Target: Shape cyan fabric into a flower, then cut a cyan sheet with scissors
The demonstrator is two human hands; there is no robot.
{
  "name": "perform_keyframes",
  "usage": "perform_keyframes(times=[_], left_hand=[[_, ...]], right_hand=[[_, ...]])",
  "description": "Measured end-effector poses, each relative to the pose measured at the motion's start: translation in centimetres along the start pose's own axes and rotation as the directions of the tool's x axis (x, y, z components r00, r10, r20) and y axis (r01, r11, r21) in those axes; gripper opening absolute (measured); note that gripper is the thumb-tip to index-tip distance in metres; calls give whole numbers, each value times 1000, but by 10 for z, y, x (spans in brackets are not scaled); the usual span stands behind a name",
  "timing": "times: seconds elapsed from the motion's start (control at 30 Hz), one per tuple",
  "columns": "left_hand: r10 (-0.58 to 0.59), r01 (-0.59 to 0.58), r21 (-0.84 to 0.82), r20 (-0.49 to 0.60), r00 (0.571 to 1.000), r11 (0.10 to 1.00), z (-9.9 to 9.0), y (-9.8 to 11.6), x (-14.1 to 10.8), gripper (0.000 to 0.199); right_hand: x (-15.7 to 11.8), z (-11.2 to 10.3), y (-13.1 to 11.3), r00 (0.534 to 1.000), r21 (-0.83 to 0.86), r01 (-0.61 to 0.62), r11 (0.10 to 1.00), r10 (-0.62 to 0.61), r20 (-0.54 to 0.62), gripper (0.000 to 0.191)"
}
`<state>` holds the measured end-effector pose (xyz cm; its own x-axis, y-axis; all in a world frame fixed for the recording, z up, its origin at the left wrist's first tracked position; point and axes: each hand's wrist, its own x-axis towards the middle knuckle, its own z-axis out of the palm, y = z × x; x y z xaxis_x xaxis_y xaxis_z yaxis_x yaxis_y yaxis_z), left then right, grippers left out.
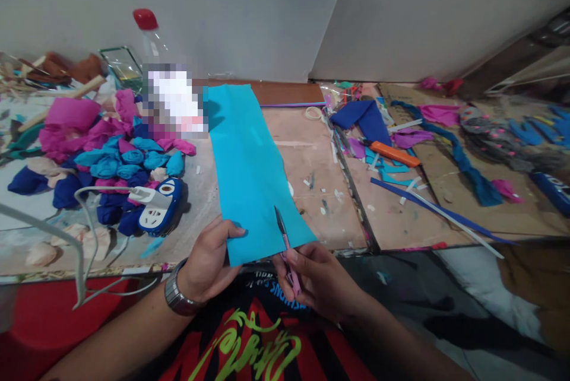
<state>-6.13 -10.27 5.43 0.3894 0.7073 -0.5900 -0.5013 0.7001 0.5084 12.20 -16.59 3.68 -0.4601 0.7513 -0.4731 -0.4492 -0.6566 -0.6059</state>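
A long strip of bright blue crepe paper runs from the table's back edge toward me. My left hand grips its near left corner, thumb on top and fingers underneath. In my right hand is a pair of scissors with pink handles. One dark blade lies over the paper near its front edge, pointing away from me; the other blade is hidden, apparently beneath the sheet. The right fingers are wrapped around the handles below the paper's edge.
Rolled paper flowers in blue, pink and navy pile up at left, beside a power socket with a white cable. Behind stands a clear bottle with a red cap. Rightward lie an orange utility knife, a tape ring and paper scraps.
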Motion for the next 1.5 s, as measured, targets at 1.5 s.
perform_keyframes(times=[1.5], left_hand=[[-1, 2, 32, -34, 999, 999, 4, 0, -3, 13]], right_hand=[[-3, 0, 2, 1000, 12, -14, 1000, 15, -17, 50]])
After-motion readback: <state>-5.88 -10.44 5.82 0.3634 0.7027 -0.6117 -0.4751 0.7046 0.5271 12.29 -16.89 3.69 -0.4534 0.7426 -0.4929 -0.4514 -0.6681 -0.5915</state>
